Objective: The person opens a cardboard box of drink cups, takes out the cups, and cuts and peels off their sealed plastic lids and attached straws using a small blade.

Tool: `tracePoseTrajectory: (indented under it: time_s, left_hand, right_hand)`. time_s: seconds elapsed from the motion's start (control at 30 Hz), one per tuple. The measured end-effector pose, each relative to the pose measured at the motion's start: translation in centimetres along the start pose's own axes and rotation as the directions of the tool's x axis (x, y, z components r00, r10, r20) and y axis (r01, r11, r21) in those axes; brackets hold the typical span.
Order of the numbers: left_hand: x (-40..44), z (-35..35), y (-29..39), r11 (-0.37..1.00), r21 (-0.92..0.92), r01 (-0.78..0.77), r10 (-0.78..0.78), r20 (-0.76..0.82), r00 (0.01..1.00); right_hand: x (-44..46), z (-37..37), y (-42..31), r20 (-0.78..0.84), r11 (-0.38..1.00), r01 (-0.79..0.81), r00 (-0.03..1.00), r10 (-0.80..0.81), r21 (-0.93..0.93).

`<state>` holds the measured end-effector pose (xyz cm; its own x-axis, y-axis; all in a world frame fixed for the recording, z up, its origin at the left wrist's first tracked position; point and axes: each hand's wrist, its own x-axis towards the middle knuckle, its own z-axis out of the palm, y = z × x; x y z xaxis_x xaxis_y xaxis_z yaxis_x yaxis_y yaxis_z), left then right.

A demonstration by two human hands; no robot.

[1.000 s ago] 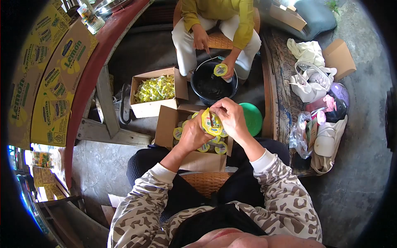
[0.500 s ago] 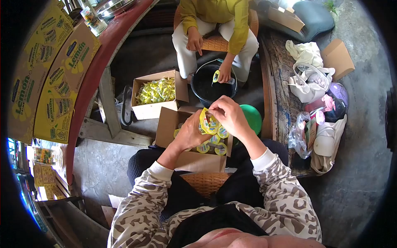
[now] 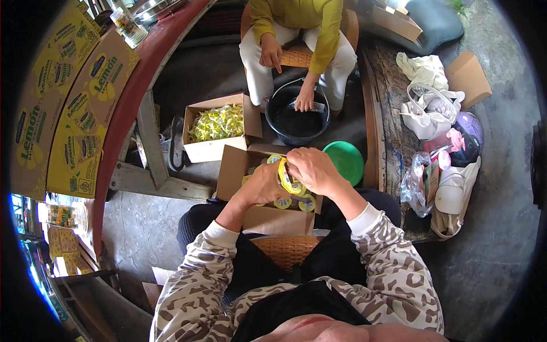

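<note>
In my left hand [image 3: 263,183] is a yellow drink cup [image 3: 285,178], tilted over the carton in front of me. My right hand [image 3: 314,170] is closed against the cup's right side, its fingers bent and partly hidden. Below both hands, the open cardboard carton [image 3: 278,221] holds several sealed cups [image 3: 306,203] with yellow-green printed lids. A strip of yellow shows between the two hands; whether it is the lid or the cup's edge I cannot tell.
Beyond my carton, a second carton [image 3: 196,151] is heaped with yellow film scraps [image 3: 219,122]. A co-worker's hand [image 3: 306,98] holds a clear cup over a black bucket [image 3: 296,137]. To the right are a green basin [image 3: 345,162] and a bench with bags [image 3: 424,117].
The cup has turned in my left hand, so its open-looking face no longer shows. My right hand has lowered onto it. The co-worker's cup has tipped down into the bucket.
</note>
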<state>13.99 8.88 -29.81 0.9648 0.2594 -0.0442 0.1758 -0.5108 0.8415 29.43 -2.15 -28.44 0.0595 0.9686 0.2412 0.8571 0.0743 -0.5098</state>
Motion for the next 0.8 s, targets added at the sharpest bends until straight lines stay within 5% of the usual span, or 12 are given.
tracePoseTrajectory:
  time_s: [0.13, 0.33, 0.4, 0.47, 0.57, 0.8]
  left_hand:
    - [0.2, 0.8, 0.5, 0.999, -0.028, 0.015, -0.017, -0.073, 0.997]
    - [-0.4, 2.2, 1.8, 0.992, 0.119, -0.049, 0.085, -0.318, 0.944]
    - [-0.7, 1.9, 2.3, 0.999, 0.038, -0.016, 0.028, -0.35, 0.936]
    - [-0.6, 1.4, 1.7, 0.998, 0.028, -0.05, 0.057, -0.324, 0.945]
    - [-0.1, 1.2, 1.0, 0.995, -0.081, -0.06, 0.032, -0.311, 0.95]
    - [0.1, 1.1, 0.4, 0.995, -0.095, 0.01, -0.031, -0.231, 0.972]
  right_hand:
    - [0.3, -0.2, 0.2, -0.009, 0.994, -0.092, 0.996, 0.092, 0.057]
    - [0.6, -0.6, 4.9, -0.236, 0.856, -0.435, 0.833, 0.5, 0.279]
    - [0.3, -2.4, 5.2, -0.151, 0.811, -0.441, 0.836, 0.527, 0.385]
    - [-0.3, -2.1, 4.8, -0.067, 0.778, -0.428, 0.857, 0.511, 0.459]
    - [-0.5, -0.6, 3.5, -0.119, 0.901, -0.264, 0.939, 0.321, 0.345]
    - [-0.9, -2.2, 0.6, -0.142, 0.956, -0.221, 0.958, 0.25, 0.193]
